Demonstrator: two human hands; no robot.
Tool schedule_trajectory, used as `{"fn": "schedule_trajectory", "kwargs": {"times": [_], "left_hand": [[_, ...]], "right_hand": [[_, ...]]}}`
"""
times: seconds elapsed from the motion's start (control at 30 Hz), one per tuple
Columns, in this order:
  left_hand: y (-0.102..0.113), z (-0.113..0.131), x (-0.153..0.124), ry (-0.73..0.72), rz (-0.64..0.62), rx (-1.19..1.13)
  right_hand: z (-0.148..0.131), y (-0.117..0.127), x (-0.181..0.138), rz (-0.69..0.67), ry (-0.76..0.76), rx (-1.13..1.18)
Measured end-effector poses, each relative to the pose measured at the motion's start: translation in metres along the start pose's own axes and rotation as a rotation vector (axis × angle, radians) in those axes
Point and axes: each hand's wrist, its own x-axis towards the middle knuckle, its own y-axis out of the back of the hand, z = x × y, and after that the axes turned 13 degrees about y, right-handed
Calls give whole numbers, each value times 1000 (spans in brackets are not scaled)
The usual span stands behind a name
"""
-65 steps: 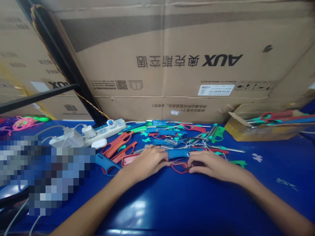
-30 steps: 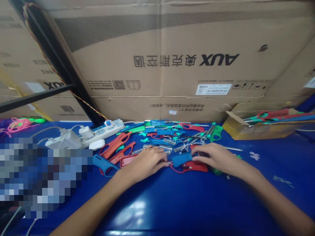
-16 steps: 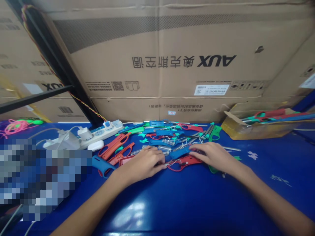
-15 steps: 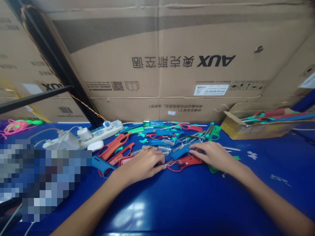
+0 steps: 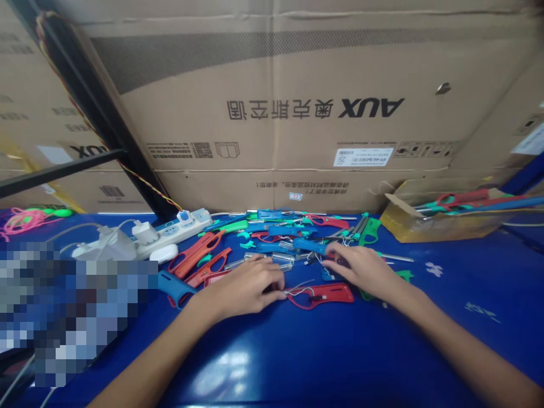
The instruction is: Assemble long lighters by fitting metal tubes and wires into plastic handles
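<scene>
My left hand [image 5: 250, 286] is closed, thumb and forefinger pinched at the left end of a red lighter shell [image 5: 335, 293]. A thin white wire [image 5: 300, 291] runs from those fingertips across the shell to a small black part. My right hand [image 5: 361, 267] is curled around the right end of a blue lighter shell [image 5: 306, 245], raised over the pile. Beneath that hand lies another blue shell [image 5: 329, 275], partly covered by the fingers. Clear plastic tubes [image 5: 283, 258] lie between my hands.
Red shells [image 5: 198, 255] and a blue shell [image 5: 175, 286] lie left of my left hand. A white power strip [image 5: 174, 231] with chargers stands behind them. At the right, an open carton [image 5: 446, 226] holds lighters. A large cardboard box [image 5: 272, 68] walls the back.
My right hand has moved the blue shell up and back, away from the red shell. The red shell with its wire now lies uncovered. My left hand has stayed almost still.
</scene>
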Motion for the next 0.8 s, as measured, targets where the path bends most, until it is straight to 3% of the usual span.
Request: {"fn": "schedule_trajectory", "kwargs": {"times": [0.13, 0.27, 0.53, 0.8], "left_hand": [[0, 0, 0, -1, -10, 3], [1, 1, -1, -6, -13, -10], [-1, 5, 1, -19, 44, -13], [-20, 16, 8, -51, 130, 126]], "right_hand": [[-11, 2, -2, -36, 192, 197], [-23, 4, -3, -127, 277, 285], [-25, 8, -2, -217, 286, 342], [-25, 6, -1, -194, 335, 361]]}}
